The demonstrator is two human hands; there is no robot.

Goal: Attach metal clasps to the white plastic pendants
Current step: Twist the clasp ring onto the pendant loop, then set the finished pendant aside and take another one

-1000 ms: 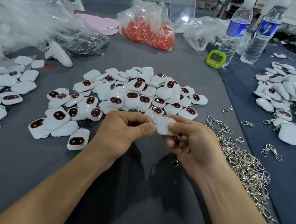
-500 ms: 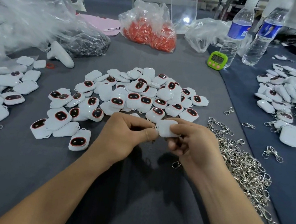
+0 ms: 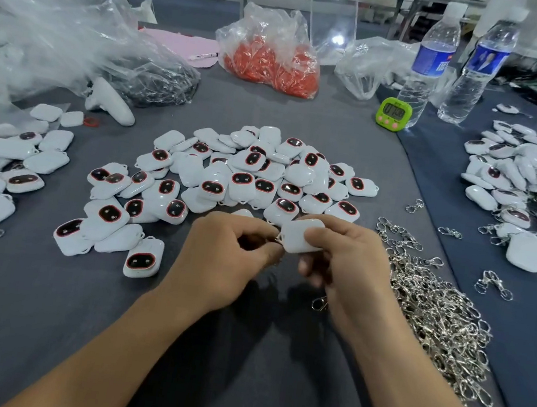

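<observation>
right hand (image 3: 350,260) gripping pendant (image 3: 296,238), left hand (image 3: 224,254) pinching corner

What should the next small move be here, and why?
Probably hold the white pendant steady in the right hand while the left hand pushes the clasp through the pendant's corner loop. The left hand pinches a glint of metal right at that corner, and whether it is hooked on yet cannot be seen.
</observation>
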